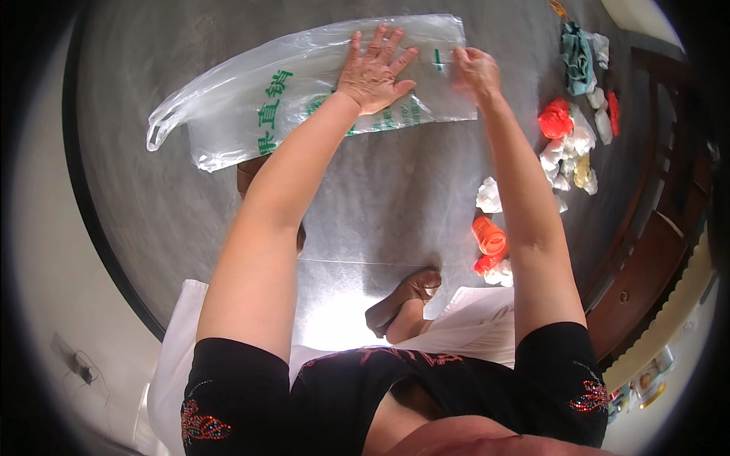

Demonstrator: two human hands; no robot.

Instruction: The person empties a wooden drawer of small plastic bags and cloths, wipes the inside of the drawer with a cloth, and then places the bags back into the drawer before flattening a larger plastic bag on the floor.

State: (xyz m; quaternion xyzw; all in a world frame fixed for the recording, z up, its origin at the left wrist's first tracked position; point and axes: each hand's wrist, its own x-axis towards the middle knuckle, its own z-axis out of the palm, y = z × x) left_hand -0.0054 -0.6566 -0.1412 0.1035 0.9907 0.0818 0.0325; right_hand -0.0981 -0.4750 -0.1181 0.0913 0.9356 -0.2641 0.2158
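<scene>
A clear plastic carrier bag (228, 114) with green printing lies flattened on the grey floor, its handles to the left. My left hand (373, 74) rests palm down on the bag, fingers spread, grasping nothing. At the bag's right end, my right hand (479, 71) has its fingers curled over the edge. Those fingertips are blurred and partly hidden, so whether they pinch the plastic cannot be made out.
To the right lie several knotted white bags (579, 134), a red bundle (555, 118), a green folded bundle (577, 57) and an orange cup-like container (489, 235). Dark wooden furniture (639, 279) stands at far right. A brown shoe (405, 299) is below.
</scene>
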